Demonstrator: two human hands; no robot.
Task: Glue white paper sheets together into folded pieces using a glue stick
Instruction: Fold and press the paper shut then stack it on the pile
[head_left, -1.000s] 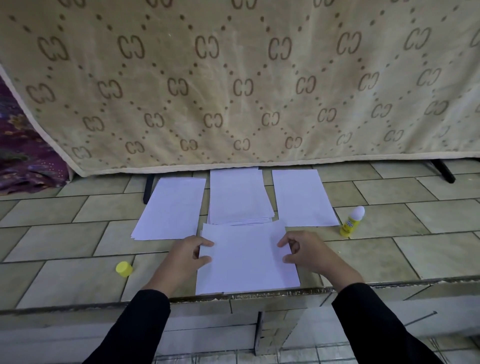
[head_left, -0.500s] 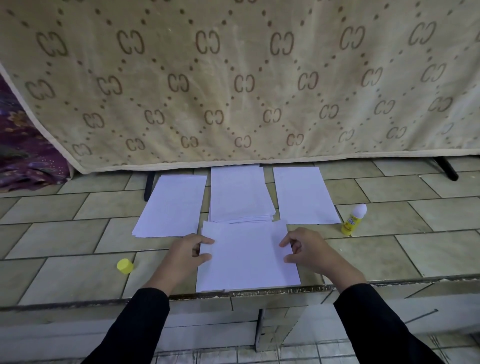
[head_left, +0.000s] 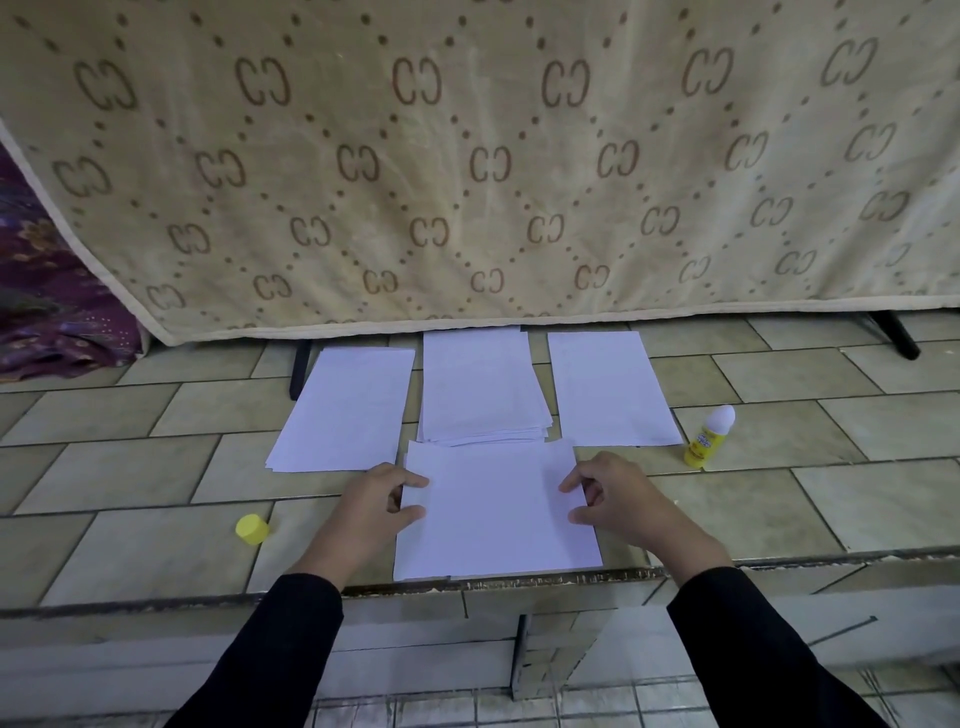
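A big patterned cloth (head_left: 467, 156) is hanging across the back, w/ the tiled desk (head_left: 130, 545) running under it & carrying everything. The front sheet (head_left: 498, 519) is lying at the desk's near edge, its far edge meeting the foot of the middle stack (head_left: 480, 389). A left pile (head_left: 345, 410) & a right sheet (head_left: 608, 389) are sitting either side of that stack. The left hand (head_left: 371, 501) is grasping the front sheet's left edge btw forefinger & thumb, other fingers curled in; the right hand (head_left: 618, 499) is doing the same at the right edge. The glue stick (head_left: 709, 436) is standing w/ its white tip showing, just right of the right sheet & well apart from both hands. Its yellow cap (head_left: 252, 529) is lying on the desk, left of the left hand. The person is prob. squaring the front sheet before gluing or folding; a 2nd edge seems to be peeking out at bottom left. Doing it well means keeping both grips light & even, nudging corners flush w/o creasing, and keeping the sheet from sliding off the near edge. Vs 1 s & 0.5 s ago, little is changing. Both hands are staying on the same edges, the sheet isn't shifting, glue stick & cap are sitting where they were, and only the view is drifting slightly.
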